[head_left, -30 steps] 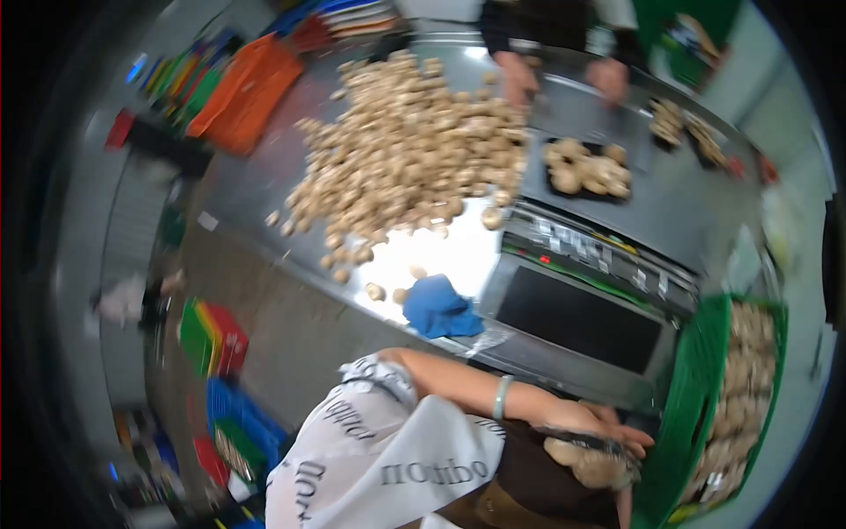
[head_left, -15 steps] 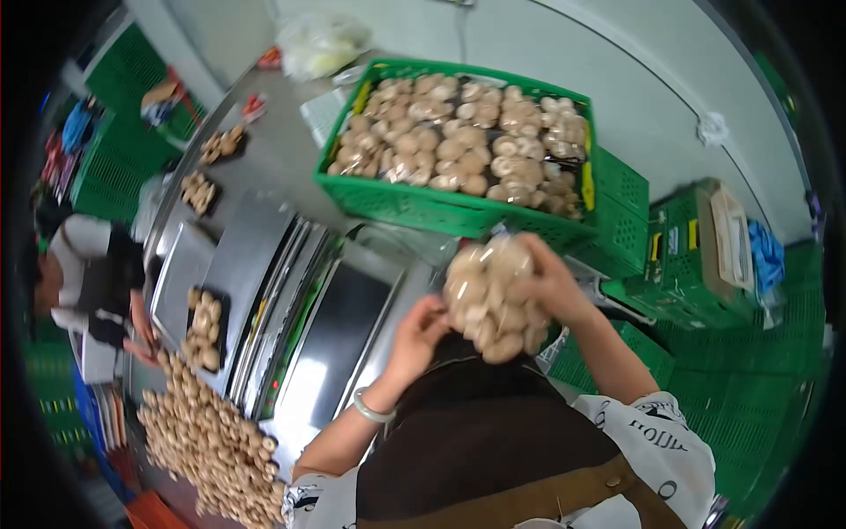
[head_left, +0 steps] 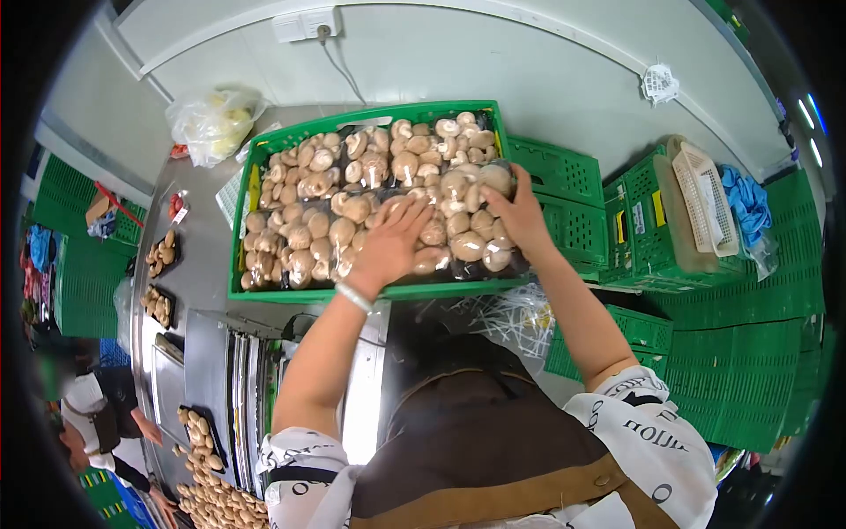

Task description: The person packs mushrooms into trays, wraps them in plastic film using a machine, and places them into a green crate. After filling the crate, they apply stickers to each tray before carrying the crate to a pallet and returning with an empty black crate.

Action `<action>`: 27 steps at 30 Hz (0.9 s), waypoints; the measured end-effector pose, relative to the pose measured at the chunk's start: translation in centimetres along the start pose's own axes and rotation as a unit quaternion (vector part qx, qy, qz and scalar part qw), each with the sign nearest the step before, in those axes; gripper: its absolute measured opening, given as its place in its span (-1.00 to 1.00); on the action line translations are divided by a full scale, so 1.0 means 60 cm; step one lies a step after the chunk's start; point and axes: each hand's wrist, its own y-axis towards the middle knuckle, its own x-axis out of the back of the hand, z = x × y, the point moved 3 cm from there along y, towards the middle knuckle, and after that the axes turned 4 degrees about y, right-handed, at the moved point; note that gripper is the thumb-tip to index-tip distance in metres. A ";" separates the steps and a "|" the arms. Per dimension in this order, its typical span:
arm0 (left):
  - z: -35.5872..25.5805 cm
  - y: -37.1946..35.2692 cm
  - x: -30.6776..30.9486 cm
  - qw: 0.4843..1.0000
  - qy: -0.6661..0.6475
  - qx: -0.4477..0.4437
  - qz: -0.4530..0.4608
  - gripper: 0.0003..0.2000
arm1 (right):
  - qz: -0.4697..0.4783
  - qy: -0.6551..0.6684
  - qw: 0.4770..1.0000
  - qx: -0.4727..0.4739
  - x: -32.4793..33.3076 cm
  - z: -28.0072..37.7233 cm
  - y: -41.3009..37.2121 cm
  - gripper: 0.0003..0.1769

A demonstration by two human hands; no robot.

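A green crate [head_left: 370,292] holds several wrapped packs of brown mushrooms. Spread flat over the packs near the crate's front middle is my left hand [head_left: 394,240], a pale bracelet at its wrist. My right hand [head_left: 520,212] grips a wrapped mushroom pack [head_left: 476,187] at the crate's right end, thumb on top and fingers around its outer side. That pack rests on or among the others; its underside is hidden.
Loose mushrooms [head_left: 216,501] are piled at the lower left, near a co-worker's hands [head_left: 148,428]. Small mushroom trays [head_left: 159,306] stand on the metal table. Green crates [head_left: 564,231] are stacked at right. A plastic bag [head_left: 211,123] lies behind.
The view has turned toward the crate. My right hand has carried the mushroom pack from in front of my body into the crate. My left hand now lies on the packs.
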 end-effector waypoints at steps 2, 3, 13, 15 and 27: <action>0.015 -0.008 0.004 0.999 0.010 0.013 0.036 -0.24 | 0.011 -0.094 0.995 0.019 -0.019 -0.004 0.002 -0.13; 0.016 -0.013 0.005 0.999 0.006 0.010 0.047 -0.25 | 0.018 -0.142 0.989 0.026 -0.023 -0.004 -0.004 -0.14; 0.022 0.001 0.017 0.997 -0.007 0.014 0.077 -0.27 | 0.111 -0.311 0.904 0.271 -0.037 0.033 0.000 -0.22; 0.021 0.002 0.018 0.997 -0.018 0.016 0.075 -0.27 | 0.083 -0.365 0.894 0.246 -0.073 -0.002 -0.002 -0.26; 0.390 -0.194 0.149 0.892 0.006 0.368 -0.261 -0.50 | -0.091 -0.232 0.961 0.120 0.045 -0.001 0.003 -0.39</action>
